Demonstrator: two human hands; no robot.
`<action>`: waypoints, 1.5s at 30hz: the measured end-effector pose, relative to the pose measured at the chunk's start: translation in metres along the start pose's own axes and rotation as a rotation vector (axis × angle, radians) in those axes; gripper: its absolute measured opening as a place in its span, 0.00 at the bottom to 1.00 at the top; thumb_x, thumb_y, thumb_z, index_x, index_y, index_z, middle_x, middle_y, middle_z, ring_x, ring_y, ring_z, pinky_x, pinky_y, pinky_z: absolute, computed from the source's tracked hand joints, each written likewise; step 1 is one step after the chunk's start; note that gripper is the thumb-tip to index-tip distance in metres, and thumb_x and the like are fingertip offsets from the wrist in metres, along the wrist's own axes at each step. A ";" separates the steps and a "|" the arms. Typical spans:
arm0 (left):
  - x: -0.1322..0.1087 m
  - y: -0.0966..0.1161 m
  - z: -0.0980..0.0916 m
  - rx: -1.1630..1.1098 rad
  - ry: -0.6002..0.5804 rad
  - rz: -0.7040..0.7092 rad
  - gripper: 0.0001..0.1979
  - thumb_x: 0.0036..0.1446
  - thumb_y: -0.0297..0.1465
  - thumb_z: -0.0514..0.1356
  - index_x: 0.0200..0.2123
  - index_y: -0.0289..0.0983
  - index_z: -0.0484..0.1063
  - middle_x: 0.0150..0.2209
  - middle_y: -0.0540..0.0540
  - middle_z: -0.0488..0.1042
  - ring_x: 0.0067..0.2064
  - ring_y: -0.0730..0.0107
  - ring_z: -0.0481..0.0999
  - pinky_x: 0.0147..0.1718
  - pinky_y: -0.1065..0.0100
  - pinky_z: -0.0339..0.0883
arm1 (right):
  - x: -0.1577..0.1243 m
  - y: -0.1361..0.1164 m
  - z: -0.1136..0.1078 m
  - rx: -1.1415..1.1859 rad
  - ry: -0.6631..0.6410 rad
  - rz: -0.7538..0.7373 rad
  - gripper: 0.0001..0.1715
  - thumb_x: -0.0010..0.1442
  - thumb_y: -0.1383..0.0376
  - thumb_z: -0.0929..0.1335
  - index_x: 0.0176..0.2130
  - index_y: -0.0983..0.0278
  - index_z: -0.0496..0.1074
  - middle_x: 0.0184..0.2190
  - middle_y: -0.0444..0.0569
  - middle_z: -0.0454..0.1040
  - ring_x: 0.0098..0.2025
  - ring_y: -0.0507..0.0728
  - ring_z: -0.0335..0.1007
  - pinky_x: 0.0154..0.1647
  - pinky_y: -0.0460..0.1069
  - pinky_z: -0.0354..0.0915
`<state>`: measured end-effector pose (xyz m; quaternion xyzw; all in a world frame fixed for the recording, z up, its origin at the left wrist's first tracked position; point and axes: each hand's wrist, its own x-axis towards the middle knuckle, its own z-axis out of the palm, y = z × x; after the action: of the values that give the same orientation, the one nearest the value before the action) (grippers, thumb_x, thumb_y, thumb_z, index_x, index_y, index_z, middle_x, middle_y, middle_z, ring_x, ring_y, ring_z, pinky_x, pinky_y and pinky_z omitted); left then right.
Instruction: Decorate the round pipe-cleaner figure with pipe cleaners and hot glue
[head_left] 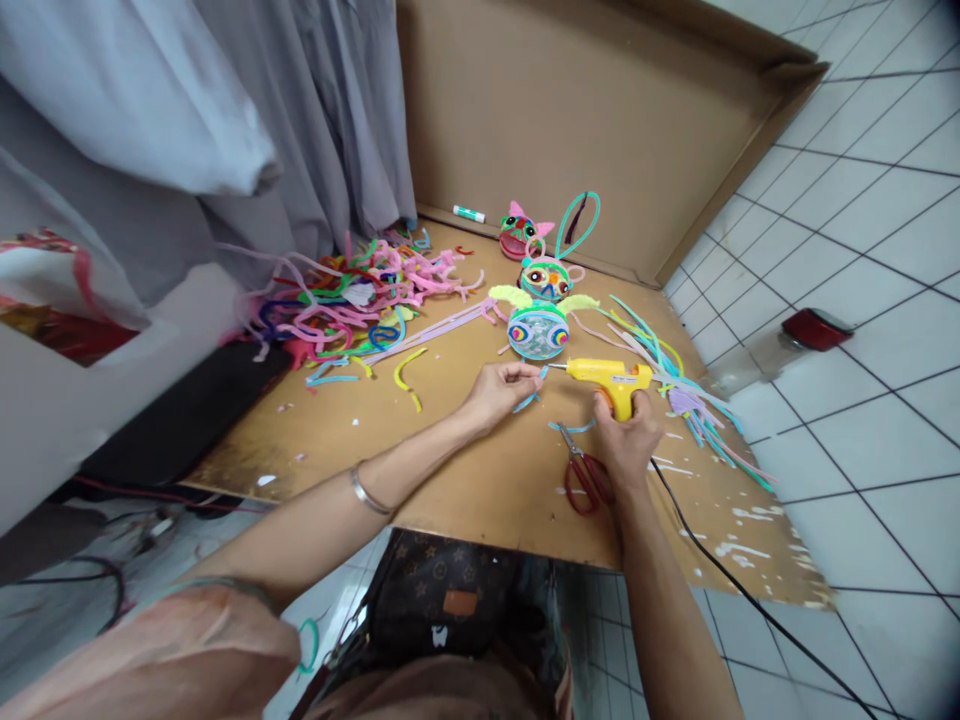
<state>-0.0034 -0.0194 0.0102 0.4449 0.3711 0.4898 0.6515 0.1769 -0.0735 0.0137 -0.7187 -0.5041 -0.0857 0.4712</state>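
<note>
My right hand (628,430) is closed round the grip of a yellow hot glue gun (609,376), its nozzle pointing left. At the nozzle tip, my left hand (504,392) pinches a small piece of blue pipe cleaner (544,373). Just behind them stands a colourful pipe-cleaner figure (538,330) with round eyes and yellow-green side pieces. Red-handled scissors (582,478) lie on the table, partly behind my right wrist. A short blue pipe-cleaner strip (574,427) rests near the blades.
A tangled heap of pipe cleaners (352,300) covers the table's left back. More long strands (690,390) lie at the right. A pink-eared figure (520,232) and a glue stick (469,214) are at the back, before a cardboard panel (570,130). The black cord (720,565) trails off the front edge.
</note>
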 end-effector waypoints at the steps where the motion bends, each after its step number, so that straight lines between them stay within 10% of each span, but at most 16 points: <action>1: 0.000 0.000 0.000 -0.004 0.002 -0.004 0.10 0.38 0.29 0.70 0.28 0.33 0.78 0.25 0.49 0.76 0.26 0.76 0.69 0.31 0.72 0.61 | 0.000 -0.001 -0.001 0.012 -0.005 0.008 0.19 0.48 0.51 0.67 0.23 0.58 0.56 0.17 0.37 0.57 0.20 0.50 0.49 0.25 0.47 0.54; 31: -0.005 0.008 0.002 -0.096 -0.015 -0.029 0.13 0.33 0.31 0.73 0.26 0.33 0.79 0.24 0.49 0.76 0.26 0.76 0.69 0.32 0.71 0.63 | -0.004 -0.003 0.003 0.005 -0.052 0.015 0.17 0.50 0.51 0.67 0.25 0.59 0.59 0.20 0.40 0.63 0.22 0.51 0.53 0.27 0.47 0.55; 38: -0.003 0.007 0.000 -0.121 -0.023 -0.002 0.16 0.32 0.34 0.74 0.27 0.33 0.77 0.24 0.51 0.74 0.26 0.77 0.68 0.30 0.71 0.61 | 0.008 0.019 0.000 -0.192 0.072 0.122 0.19 0.51 0.48 0.66 0.29 0.61 0.67 0.21 0.46 0.67 0.25 0.57 0.60 0.28 0.49 0.52; 45: -0.001 0.005 -0.001 -0.167 -0.031 0.053 0.18 0.33 0.37 0.73 0.28 0.34 0.76 0.22 0.54 0.70 0.23 0.80 0.62 0.27 0.72 0.56 | 0.016 0.045 -0.006 -0.362 -0.102 0.229 0.25 0.51 0.47 0.68 0.36 0.66 0.74 0.23 0.53 0.72 0.28 0.63 0.68 0.29 0.52 0.57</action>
<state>-0.0063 -0.0193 0.0145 0.4061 0.3067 0.5292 0.6790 0.2233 -0.0699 -0.0002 -0.8474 -0.4190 -0.0843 0.3149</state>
